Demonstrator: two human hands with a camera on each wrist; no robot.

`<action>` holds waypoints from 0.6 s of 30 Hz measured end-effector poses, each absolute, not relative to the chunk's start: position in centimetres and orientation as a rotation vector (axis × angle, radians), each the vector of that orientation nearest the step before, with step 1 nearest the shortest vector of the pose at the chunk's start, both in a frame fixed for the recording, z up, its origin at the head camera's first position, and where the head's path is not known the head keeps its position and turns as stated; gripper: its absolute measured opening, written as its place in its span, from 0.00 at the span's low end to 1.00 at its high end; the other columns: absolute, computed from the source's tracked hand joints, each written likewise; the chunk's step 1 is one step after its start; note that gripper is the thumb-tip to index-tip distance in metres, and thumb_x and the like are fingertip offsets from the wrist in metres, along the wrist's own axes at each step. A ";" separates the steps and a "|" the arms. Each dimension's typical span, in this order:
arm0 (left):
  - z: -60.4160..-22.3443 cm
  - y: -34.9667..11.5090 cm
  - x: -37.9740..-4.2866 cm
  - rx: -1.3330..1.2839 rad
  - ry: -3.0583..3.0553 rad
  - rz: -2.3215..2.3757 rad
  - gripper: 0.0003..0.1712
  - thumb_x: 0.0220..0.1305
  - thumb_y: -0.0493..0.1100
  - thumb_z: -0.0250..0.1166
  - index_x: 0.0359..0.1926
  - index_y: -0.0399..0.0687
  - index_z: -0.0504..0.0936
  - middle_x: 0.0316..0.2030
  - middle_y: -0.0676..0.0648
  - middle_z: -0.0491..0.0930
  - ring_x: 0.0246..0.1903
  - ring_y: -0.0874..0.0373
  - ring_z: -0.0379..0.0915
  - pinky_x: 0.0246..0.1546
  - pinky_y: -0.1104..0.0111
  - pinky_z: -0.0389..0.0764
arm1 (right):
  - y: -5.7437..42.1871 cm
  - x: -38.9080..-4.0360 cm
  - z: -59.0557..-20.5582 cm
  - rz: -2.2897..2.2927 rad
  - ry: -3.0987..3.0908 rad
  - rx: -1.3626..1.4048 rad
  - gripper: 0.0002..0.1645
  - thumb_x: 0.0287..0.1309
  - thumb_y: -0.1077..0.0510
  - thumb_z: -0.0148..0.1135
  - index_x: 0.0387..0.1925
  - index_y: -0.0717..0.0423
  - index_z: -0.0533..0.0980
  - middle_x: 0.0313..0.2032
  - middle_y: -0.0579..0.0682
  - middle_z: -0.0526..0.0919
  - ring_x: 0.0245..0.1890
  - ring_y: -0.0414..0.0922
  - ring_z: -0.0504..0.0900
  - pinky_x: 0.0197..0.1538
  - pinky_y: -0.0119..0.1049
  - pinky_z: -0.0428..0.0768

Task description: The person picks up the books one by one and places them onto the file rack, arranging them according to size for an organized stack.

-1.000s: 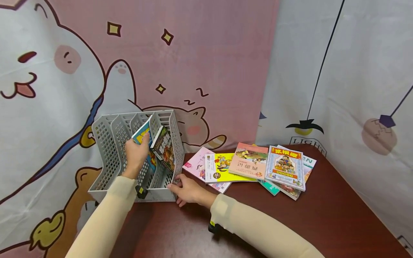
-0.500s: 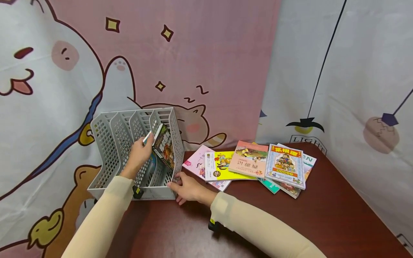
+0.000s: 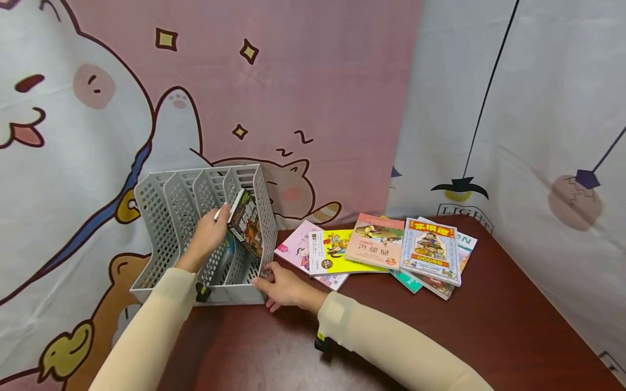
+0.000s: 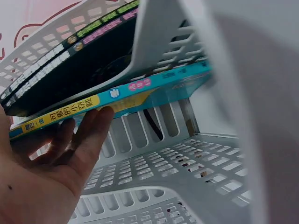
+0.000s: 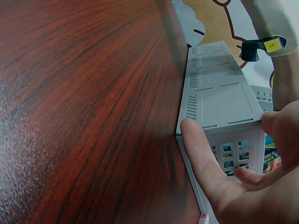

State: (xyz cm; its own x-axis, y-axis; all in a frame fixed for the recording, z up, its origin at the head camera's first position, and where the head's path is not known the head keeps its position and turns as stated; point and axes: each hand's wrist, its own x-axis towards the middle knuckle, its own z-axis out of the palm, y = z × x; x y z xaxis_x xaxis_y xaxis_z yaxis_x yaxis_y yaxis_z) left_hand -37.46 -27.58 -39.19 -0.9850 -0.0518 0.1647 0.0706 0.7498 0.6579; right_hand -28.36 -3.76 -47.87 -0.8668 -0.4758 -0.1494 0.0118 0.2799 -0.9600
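Observation:
A grey plastic file rack (image 3: 235, 295) with several perforated compartments stands on the table at the left. My left hand (image 3: 202, 239) holds a thin blue-and-yellow book (image 4: 112, 96) that stands in the second compartment from the right, against the divider. In the left wrist view the fingers (image 4: 96, 135) lie along its cover below the spine. Two dark comic books (image 4: 70, 51) lean in the rightmost compartment. At the rack's front right corner, my right hand (image 3: 286, 288) grips it, thumb on the front edge and fingers by the side wall (image 5: 229, 144).
Right of the rack, several books lie overlapping on the dark red table (image 3: 274, 347): a pink one (image 3: 299, 244), a yellow one (image 3: 337, 250), an orange one (image 3: 376, 241) and a blue-framed one (image 3: 430, 250). A cartoon-printed cloth (image 3: 332, 108) hangs behind.
The blue-and-yellow book has turned more upright and sunk deeper into its compartment, with my left hand shifting right along with it. My right hand keeps its grip on the rack's corner.

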 end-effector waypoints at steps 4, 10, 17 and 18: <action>-38.8 -27.7 -37.5 -0.030 -2.811 -0.984 0.53 0.85 0.76 0.32 0.73 0.33 0.73 0.62 0.27 0.78 0.58 0.32 0.77 0.57 0.39 0.78 | -3.8 -28.4 -47.9 -1.605 2.158 -0.418 0.38 0.78 0.40 0.67 0.75 0.57 0.67 0.56 0.59 0.83 0.31 0.58 0.92 0.35 0.53 0.93; -38.5 -27.5 -37.2 -0.084 -2.831 -0.901 0.50 0.82 0.79 0.33 0.49 0.37 0.76 0.34 0.38 0.76 0.29 0.45 0.70 0.33 0.53 0.74 | -3.9 -28.4 -47.7 -1.601 2.173 -0.416 0.38 0.79 0.40 0.66 0.75 0.57 0.67 0.57 0.59 0.84 0.31 0.56 0.92 0.36 0.54 0.93; -38.5 -27.2 -36.3 -0.107 -2.885 -0.830 0.60 0.79 0.83 0.36 0.90 0.43 0.50 0.72 0.23 0.74 0.63 0.25 0.79 0.65 0.31 0.79 | -4.0 -28.1 -47.9 -1.614 2.158 -0.410 0.37 0.80 0.42 0.66 0.75 0.59 0.67 0.56 0.58 0.85 0.31 0.56 0.93 0.36 0.55 0.93; -38.4 -27.1 -36.2 -0.099 -2.880 -0.809 0.61 0.78 0.83 0.36 0.90 0.43 0.48 0.78 0.24 0.68 0.71 0.24 0.74 0.70 0.29 0.75 | -3.9 -28.1 -47.8 -1.619 2.152 -0.416 0.37 0.80 0.43 0.66 0.75 0.59 0.68 0.56 0.58 0.86 0.32 0.57 0.93 0.37 0.55 0.93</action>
